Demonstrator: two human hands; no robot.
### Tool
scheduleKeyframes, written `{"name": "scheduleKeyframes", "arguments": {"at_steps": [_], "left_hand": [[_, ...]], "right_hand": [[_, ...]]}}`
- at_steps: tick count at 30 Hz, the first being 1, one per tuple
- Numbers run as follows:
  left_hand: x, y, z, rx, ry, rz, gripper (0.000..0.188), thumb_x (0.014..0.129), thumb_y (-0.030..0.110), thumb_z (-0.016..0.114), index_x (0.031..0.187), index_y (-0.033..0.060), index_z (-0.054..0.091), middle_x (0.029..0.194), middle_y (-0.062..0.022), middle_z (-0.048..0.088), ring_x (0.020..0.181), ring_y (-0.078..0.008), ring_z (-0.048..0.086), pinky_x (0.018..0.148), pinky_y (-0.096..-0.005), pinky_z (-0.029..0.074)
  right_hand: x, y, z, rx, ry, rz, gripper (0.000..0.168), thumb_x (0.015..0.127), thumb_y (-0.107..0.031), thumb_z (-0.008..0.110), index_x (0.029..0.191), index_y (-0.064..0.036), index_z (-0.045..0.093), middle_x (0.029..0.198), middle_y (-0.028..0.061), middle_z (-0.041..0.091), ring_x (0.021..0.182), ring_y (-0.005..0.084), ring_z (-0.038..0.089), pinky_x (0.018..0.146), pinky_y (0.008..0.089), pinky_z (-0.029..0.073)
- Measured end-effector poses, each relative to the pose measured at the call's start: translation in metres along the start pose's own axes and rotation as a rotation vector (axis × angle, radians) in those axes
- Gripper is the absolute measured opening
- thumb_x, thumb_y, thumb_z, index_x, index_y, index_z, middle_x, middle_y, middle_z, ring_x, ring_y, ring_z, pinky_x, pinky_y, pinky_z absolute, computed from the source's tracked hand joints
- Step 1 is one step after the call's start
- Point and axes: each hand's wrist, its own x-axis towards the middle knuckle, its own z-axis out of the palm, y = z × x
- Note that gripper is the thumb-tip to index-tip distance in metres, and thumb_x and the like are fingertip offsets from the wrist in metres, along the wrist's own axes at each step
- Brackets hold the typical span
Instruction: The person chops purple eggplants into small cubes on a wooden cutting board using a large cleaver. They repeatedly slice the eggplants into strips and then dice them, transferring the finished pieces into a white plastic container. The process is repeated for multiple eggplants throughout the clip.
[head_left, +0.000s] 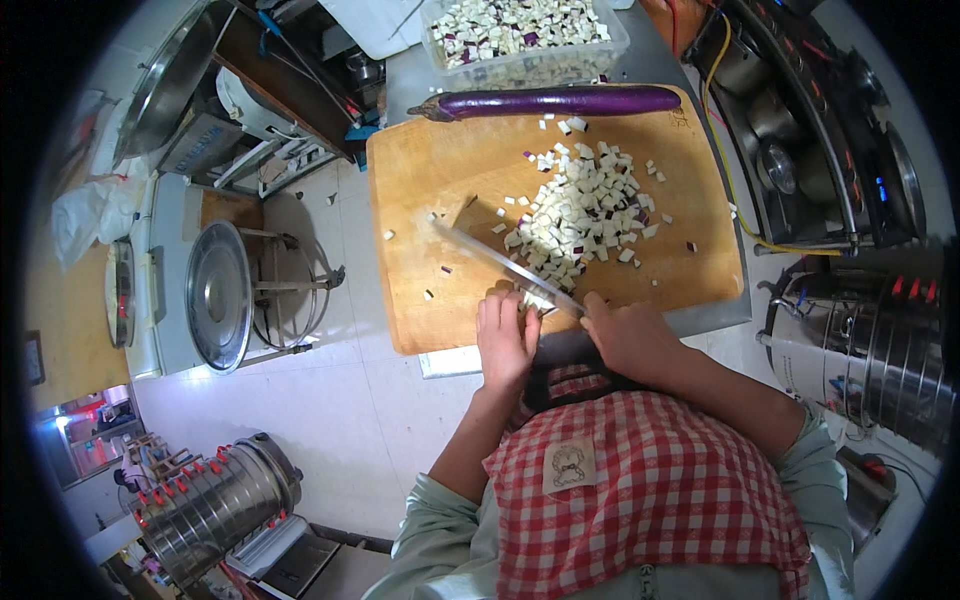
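My right hand (630, 334) grips the handle of a kitchen knife (499, 261), whose slightly blurred blade slants up and left over a wooden cutting board (442, 165). At the board's near edge, the curled fingers of my left hand (504, 330) hold pale eggplant pieces (537, 301) close beside the blade. Those pieces are partly hidden by my fingers and the knife. Just beyond the blade lies a heap of diced eggplant (589, 199), white with purple skin. A whole long purple eggplant (562, 100) rests across the far side of the board.
Behind the board, a clear plastic container (525, 69) holds more diced eggplant. Stray cubes dot the board. A yellow hose (724, 142) runs along the right by the stove. To the left stands a stool with a round metal lid (217, 296); ribbed steel steamers (217, 502) are lower left.
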Motion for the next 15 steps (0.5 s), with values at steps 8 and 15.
{"name": "scheduleKeyframes", "arguments": {"at_steps": [8, 15], "left_hand": [[0.006, -0.002, 0.001, 0.131, -0.065, 0.157, 0.063, 0.078, 0.027, 0.079, 0.130, 0.0050, 0.051, 0.129, -0.0200, 0.048, 0.115, -0.0385, 0.048, 0.096, -0.0473, 0.040], [0.095, -0.005, 0.034, 0.253, -0.268, 0.307, 0.115, 0.062, 0.063, 0.080, 0.154, 0.0180, 0.027, 0.156, -0.0285, 0.012, 0.142, -0.0553, 0.012, 0.114, -0.0648, 0.016]], "right_hand": [[-0.001, 0.045, 0.012, 0.390, 0.332, 0.110, 0.025, 0.098, -0.025, 0.052, 0.107, -0.001, 0.050, 0.068, 0.0194, 0.063, 0.061, 0.0360, 0.063, 0.058, 0.0480, 0.050], [-0.084, 0.162, -0.036, 0.911, 0.307, 0.647, 0.025, 0.100, -0.027, 0.052, 0.110, -0.004, 0.055, 0.068, 0.0025, 0.055, 0.056, 0.0123, 0.055, 0.049, 0.0295, 0.044]]}}
